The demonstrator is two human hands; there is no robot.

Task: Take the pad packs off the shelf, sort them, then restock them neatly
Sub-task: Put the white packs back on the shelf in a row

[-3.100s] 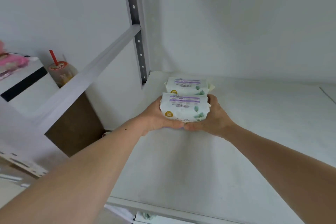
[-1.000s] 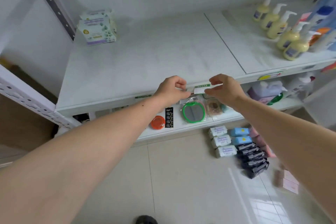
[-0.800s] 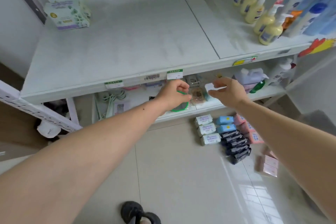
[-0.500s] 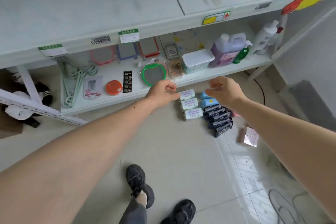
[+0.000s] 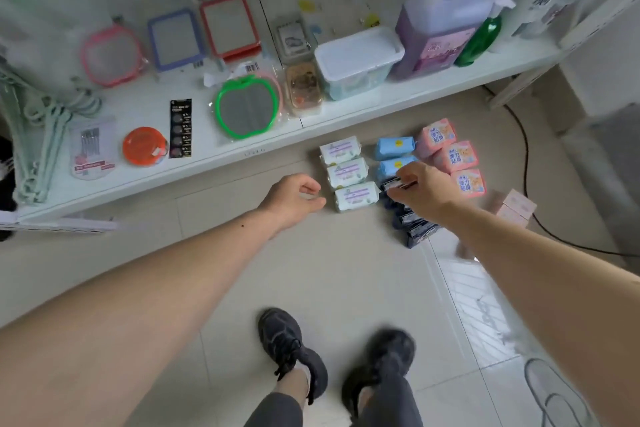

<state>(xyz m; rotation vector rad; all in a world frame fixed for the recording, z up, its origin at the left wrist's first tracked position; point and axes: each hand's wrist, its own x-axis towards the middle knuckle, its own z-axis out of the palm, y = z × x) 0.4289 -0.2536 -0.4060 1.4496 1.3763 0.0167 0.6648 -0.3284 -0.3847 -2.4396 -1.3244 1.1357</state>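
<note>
Sorted pad packs lie in rows on the tiled floor in front of the lower shelf (image 5: 408, 94). Three white packs with purple stripes (image 5: 347, 173) form the left row, with blue packs (image 5: 394, 146) and dark packs (image 5: 417, 230) beside them. Pink packs (image 5: 457, 157) make up the right row. My left hand (image 5: 294, 198) hovers just left of the white packs, fingers loosely curled and holding nothing. Over the blue and dark packs, my right hand (image 5: 424, 187) has its fingers bent downward. Whether it touches a dark pack is unclear.
The lower shelf holds framed mirrors (image 5: 247, 106), a white lidded tub (image 5: 358, 61), a purple detergent jug (image 5: 443, 21), hangers (image 5: 41, 135) and small goods. Pale pink boxes (image 5: 516, 210) and a black cable (image 5: 526, 163) lie right of the packs. My dark shoes (image 5: 294, 350) stand on the tiles.
Both hands left the white packs on the upper shelf and dropped past its edge to the floor packs. The view tilted down and the hands now reach lower, near the rows.
</note>
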